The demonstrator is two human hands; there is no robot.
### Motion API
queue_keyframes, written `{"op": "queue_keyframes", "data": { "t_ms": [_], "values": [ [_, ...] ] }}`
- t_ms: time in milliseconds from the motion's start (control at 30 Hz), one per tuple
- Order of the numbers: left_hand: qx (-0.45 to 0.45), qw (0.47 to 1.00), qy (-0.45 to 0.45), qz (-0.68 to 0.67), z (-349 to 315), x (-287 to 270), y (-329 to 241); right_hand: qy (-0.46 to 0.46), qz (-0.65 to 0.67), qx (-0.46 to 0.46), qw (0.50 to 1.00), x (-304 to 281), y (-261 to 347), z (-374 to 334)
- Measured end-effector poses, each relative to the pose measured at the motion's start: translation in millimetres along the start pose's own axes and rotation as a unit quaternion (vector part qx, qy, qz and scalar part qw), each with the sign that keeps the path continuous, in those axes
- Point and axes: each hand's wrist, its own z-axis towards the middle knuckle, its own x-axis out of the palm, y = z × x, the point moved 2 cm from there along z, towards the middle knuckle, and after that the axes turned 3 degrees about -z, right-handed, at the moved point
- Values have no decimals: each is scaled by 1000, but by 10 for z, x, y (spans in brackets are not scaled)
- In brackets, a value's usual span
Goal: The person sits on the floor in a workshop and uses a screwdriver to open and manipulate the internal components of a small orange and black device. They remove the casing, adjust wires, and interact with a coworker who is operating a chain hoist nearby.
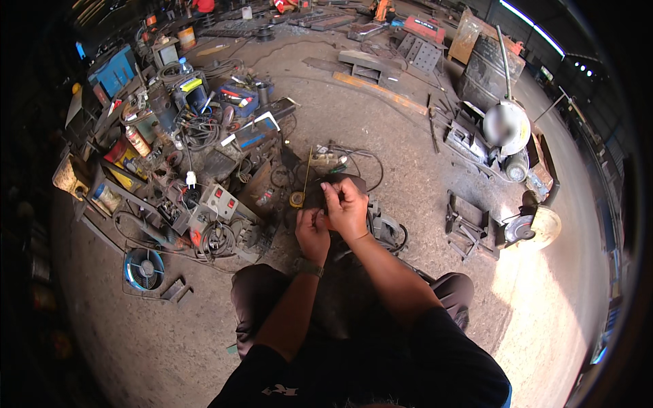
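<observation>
My two hands are close together in front of my knees, above a dark flat piece (316, 195). My right hand (349, 209) is closed, thumb and fingertips brought together in a pinch; what they hold is too small to make out. Just below and to its left, my left hand (312, 233) is closed with curled fingers, and its grip is hidden. A bit of orange (329, 223) shows between the hands, its kind unclear. Beyond my left hand lies a yellow tape measure (296, 199), its blade drawn out away from me. A grey power tool (386, 231) rests right of my right wrist.
Cables, a socket box with red switches (221, 200), a spray can (138, 141) and a blue round fan (144, 269) crowd the left. At right stand a cut-off saw (507, 129) and another disc machine (534, 228). Steel pieces (367, 66) lie farther off.
</observation>
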Motion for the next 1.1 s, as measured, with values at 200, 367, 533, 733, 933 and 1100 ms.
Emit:
{"op": "queue_keyframes", "data": {
  "t_ms": [200,367,533,733,933,1100],
  "values": [
    [-8,1000,-1,-14,-13,51,37,31,-34,-87,995,-82,-1,119],
    [-1,1000,9,-8,-3,56,13,171,62,-84,980,-189,-50,205],
    [-16,1000,3,-24,-45,51,126,402,260,101,872,-251,-83,326],
    [-34,998,-2,-45,-57,60,67,464,310,126,820,-151,-307,448],
    [-32,999,-6,-39,-67,32,83,211,156,117,958,64,-275,191],
    [-25,999,-3,-34,-88,10,59,87,88,106,987,68,-102,84]
  ]
}}
